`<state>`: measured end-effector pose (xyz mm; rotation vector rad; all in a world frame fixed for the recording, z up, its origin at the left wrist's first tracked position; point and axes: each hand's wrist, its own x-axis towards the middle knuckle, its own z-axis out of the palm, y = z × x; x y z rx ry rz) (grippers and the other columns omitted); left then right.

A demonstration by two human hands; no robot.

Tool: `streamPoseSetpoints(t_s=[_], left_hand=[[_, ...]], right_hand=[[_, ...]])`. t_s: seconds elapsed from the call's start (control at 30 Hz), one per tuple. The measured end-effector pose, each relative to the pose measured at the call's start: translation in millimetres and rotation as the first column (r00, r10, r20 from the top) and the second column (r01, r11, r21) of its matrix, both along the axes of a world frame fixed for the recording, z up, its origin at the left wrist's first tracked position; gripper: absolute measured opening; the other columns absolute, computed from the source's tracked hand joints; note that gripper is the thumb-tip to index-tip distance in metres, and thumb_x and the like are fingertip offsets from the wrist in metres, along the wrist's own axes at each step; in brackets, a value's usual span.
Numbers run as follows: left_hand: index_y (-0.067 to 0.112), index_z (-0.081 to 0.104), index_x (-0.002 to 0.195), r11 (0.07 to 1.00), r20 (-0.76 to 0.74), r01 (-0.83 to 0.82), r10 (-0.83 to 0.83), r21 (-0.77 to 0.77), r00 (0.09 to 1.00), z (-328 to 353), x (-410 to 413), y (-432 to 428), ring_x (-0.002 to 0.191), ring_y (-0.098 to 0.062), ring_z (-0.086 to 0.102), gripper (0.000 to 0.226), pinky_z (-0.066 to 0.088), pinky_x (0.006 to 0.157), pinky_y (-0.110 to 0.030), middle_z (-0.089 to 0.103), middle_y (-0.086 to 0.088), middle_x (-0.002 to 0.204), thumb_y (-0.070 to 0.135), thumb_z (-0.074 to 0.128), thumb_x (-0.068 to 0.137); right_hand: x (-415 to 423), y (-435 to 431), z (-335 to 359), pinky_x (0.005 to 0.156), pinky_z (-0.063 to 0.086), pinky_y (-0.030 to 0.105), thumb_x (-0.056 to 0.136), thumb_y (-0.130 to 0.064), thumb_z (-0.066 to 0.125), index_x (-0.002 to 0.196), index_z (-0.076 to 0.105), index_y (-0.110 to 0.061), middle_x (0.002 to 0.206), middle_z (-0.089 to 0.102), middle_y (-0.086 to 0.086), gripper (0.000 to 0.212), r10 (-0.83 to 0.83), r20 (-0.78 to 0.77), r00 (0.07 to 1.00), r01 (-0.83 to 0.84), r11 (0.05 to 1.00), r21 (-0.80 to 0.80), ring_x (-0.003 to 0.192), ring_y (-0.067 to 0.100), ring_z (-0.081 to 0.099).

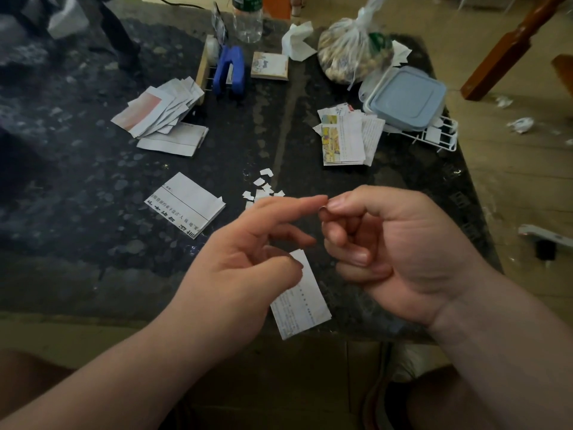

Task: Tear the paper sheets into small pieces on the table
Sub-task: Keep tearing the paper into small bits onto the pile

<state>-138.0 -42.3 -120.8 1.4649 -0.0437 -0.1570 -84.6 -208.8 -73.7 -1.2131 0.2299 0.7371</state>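
My left hand (248, 256) pinches the top of a printed paper strip (302, 302) with its thumb, and the strip hangs down over the table's near edge. Its index finger points right and touches the fingertips of my right hand (390, 243). That hand is curled, with thumb and index finger pinched on what looks like a tiny paper scrap (322, 208). Several small torn pieces (263, 187) lie on the dark table (93, 181) just beyond my hands. A folded printed sheet (186, 206) lies to their left.
Paper stacks lie at the left (161, 113) and right (344, 138). Behind them are a blue stapler (229, 69), a notepad (269, 65), a bottle (248, 23), a tissue (296, 41), a filled plastic bag (356, 54) and a blue-lidded box (406, 97) on a white wire rack (443, 139).
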Motion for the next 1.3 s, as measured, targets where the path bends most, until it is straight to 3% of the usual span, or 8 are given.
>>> streamPoseSetpoints(t_s=[0.17,0.4,0.57,0.7,0.83,1.03,1.3], left_hand=[[0.038,0.071,0.124,0.996,0.07,0.007,-0.014,0.094,0.997,1,0,-1,0.112,-0.023,0.063,0.071,0.055,0.087,-0.039,0.062,0.003,0.124,-0.008,0.055,0.072],[0.04,0.067,0.129,0.988,0.101,0.005,-0.021,0.154,0.995,2,-1,-2,0.114,-0.026,0.062,0.074,0.053,0.087,-0.037,0.059,0.004,0.127,-0.007,0.056,0.073],[0.033,0.068,0.131,0.996,0.021,0.029,-0.028,-0.079,0.999,0,-2,-7,0.108,-0.021,0.063,0.073,0.053,0.085,-0.035,0.066,-0.001,0.127,-0.003,0.062,0.067],[0.025,0.068,0.133,0.932,-0.074,0.037,-0.069,-0.361,0.995,-2,-6,-12,0.105,-0.023,0.06,0.075,0.054,0.084,-0.034,0.066,-0.009,0.131,0.012,0.063,0.059],[0.021,0.067,0.135,0.862,-0.142,0.032,-0.12,-0.506,0.983,-3,-7,-15,0.11,-0.025,0.056,0.078,0.051,0.088,-0.04,0.061,-0.016,0.138,0.012,0.06,0.058],[0.021,0.067,0.135,0.801,-0.17,0.031,-0.164,-0.598,0.972,-4,-6,-16,0.11,-0.023,0.056,0.079,0.051,0.089,-0.041,0.066,-0.006,0.125,0.013,0.055,0.057],[0.023,0.071,0.13,0.813,-0.152,0.032,-0.148,-0.582,0.977,-5,-7,-17,0.113,-0.025,0.055,0.077,0.052,0.091,-0.043,0.065,-0.012,0.128,0.014,0.058,0.054]], right_hand=[[1,0,2,0.034,0.013,0.016,0.071,-0.014,0.058,0.06,0.059,-0.012,0.055,0.049,0.001,0.011,0.005,-0.01,1.0,-0.005,1.0,0.024,0.041,0.008,0.028],[2,0,1,0.032,0.018,0.014,0.071,-0.012,0.06,0.057,0.058,-0.015,0.057,0.049,0.0,0.015,-0.033,-0.028,0.999,0.035,0.997,0.074,0.041,0.006,0.029],[0,4,-3,0.031,0.021,0.013,0.07,-0.014,0.062,0.073,0.057,-0.009,0.057,0.049,-0.001,0.007,-0.082,0.005,0.997,0.081,0.99,0.116,0.039,0.004,0.032],[-3,8,-7,0.032,0.023,0.014,0.072,-0.013,0.063,0.069,0.057,-0.007,0.059,0.047,0.002,0.01,-0.133,0.034,0.991,0.127,0.982,0.137,0.04,0.005,0.033],[-4,10,-10,0.032,0.024,0.016,0.071,-0.017,0.065,0.059,0.061,-0.01,0.063,0.04,0.009,0.014,-0.133,0.073,0.988,0.123,0.985,0.124,0.042,0.008,0.03],[-5,12,-9,0.032,0.023,0.016,0.076,-0.014,0.062,0.057,0.06,-0.008,0.051,0.04,0.005,0.02,-0.122,0.09,0.988,0.109,0.985,0.137,0.039,0.008,0.029],[-8,15,-9,0.033,0.021,0.015,0.072,-0.015,0.06,0.062,0.054,-0.003,0.049,0.044,0.004,0.017,-0.152,0.093,0.984,0.136,0.978,0.161,0.035,0.006,0.034]])
